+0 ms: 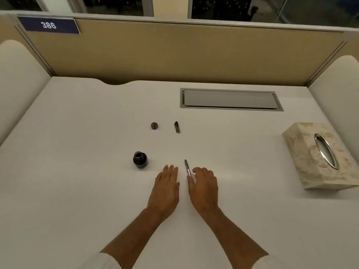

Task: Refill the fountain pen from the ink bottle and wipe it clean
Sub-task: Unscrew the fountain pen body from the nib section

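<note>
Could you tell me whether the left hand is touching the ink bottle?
Apart. The head view shows bare desk between the left hand and the ink bottle, which stands to its left.

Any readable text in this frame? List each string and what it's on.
"386": white digits on the dark blue plate fixed to the top left of the partition.
Ink bottle: any label is too small and dark to read.
Pen, pen cap, bottle cap, tissue box: no legible text.
</note>
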Motion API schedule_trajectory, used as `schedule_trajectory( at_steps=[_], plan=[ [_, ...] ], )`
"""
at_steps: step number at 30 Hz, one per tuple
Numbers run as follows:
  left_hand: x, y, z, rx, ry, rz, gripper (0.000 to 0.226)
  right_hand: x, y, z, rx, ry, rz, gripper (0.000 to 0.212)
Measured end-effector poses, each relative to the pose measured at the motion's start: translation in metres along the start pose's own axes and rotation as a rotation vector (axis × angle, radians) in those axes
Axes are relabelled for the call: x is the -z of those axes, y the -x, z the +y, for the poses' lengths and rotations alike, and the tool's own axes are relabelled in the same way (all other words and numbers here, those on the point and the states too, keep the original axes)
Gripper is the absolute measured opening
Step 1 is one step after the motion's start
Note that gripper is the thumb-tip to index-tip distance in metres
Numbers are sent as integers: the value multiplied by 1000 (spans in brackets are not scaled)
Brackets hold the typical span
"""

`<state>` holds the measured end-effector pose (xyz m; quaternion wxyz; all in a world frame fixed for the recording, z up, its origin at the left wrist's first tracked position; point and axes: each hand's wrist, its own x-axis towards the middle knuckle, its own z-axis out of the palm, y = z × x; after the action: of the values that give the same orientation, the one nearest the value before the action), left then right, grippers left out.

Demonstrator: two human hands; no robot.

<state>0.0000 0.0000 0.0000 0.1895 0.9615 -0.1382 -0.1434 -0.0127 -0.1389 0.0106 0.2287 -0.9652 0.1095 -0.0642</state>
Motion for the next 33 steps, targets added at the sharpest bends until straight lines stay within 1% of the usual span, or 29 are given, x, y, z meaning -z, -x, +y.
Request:
schedule_trajectory(
  at_steps=[6,10,12,14,18,23,24,27,30,32,33],
  plan=[
    [-7,-1,-2,6,-6,-24,56,-2,-3,-2,-51,-32,-71,18],
    [-6,-1,0,10,-27,-20,55,-6,-5,-4,-71,-48,-73,23],
    [-4,0,5,12,27,14,53,-6,-5,-6,-93,-97,-57,26],
    [-1,1,11,44,197,81,50,-3,-3,-7,-113,-164,-17,27],
    [14,4,28,203,644,211,41,7,5,-12,-113,-273,49,25],
    [33,5,48,275,962,254,25,22,19,-18,-61,-372,74,20],
    [36,6,51,296,1015,255,24,25,22,-19,-43,-384,72,20],
    [44,9,53,371,1235,202,23,35,30,-20,-20,-481,52,25],
    [52,18,53,377,1382,104,22,50,38,-24,-33,-615,32,29],
    [55,25,53,371,1446,57,24,61,43,-27,-98,-695,-11,24],
    [57,28,53,367,1482,33,25,67,45,-28,-158,-755,-61,19]
  ],
)
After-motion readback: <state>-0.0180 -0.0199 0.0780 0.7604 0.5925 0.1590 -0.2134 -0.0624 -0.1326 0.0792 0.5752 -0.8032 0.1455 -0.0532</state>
